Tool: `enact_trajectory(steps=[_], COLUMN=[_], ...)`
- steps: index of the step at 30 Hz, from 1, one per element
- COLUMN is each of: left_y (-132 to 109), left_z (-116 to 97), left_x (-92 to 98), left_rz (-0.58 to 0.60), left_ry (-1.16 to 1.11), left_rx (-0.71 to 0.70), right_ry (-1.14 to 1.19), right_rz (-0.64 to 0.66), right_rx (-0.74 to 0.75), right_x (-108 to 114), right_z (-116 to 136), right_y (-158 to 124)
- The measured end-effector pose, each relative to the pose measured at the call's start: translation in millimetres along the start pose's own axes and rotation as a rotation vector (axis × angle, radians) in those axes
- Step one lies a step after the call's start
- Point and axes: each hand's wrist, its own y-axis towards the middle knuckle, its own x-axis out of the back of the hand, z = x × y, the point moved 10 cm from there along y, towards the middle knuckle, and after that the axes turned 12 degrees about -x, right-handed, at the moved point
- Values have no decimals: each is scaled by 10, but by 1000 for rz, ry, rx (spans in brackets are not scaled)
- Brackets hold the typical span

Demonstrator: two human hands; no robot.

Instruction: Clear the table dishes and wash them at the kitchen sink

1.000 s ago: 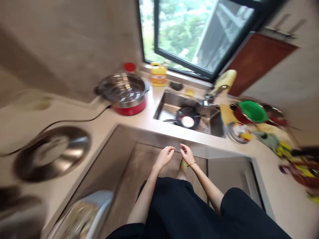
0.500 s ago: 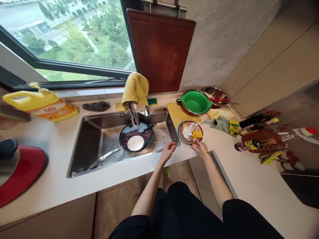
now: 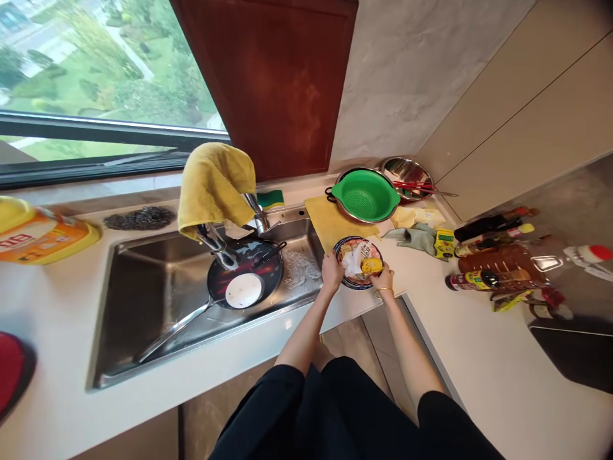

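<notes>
A patterned bowl (image 3: 345, 282) with white and yellow scraps in it is held over the counter just right of the sink. My left hand (image 3: 331, 271) grips its left rim, fingers closed on it. My right hand (image 3: 384, 278) holds the right rim, a thin bracelet on the wrist. In the steel sink (image 3: 143, 275) lies a black frying pan (image 3: 261, 268) with a small white dish (image 3: 243, 291) in it. A yellow cloth (image 3: 215, 185) hangs over the tap.
A green colander (image 3: 364, 195) sits in a pan at the back, beside a steel bowl (image 3: 405, 171) with red chopsticks. Several sauce bottles (image 3: 498, 262) lie on the right counter. A yellow detergent jug (image 3: 43, 233) lies left. A brown cutting board (image 3: 278, 83) hangs on the wall.
The view swung right from the stove side to the sink corner. Both hands reached forward from the counter edge and closed on the bowl's rim.
</notes>
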Motion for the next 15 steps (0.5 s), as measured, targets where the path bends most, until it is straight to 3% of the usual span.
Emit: enact_trajectory(steps=[15], left_y=[-252], left_z=[0], left_x=[-210], left_rz=[-118], left_ry=[218], left_rx=[-97], right_ry=[32], right_rz=[-144], right_rx=[72], right_x=[144], right_z=[11], right_y=[116])
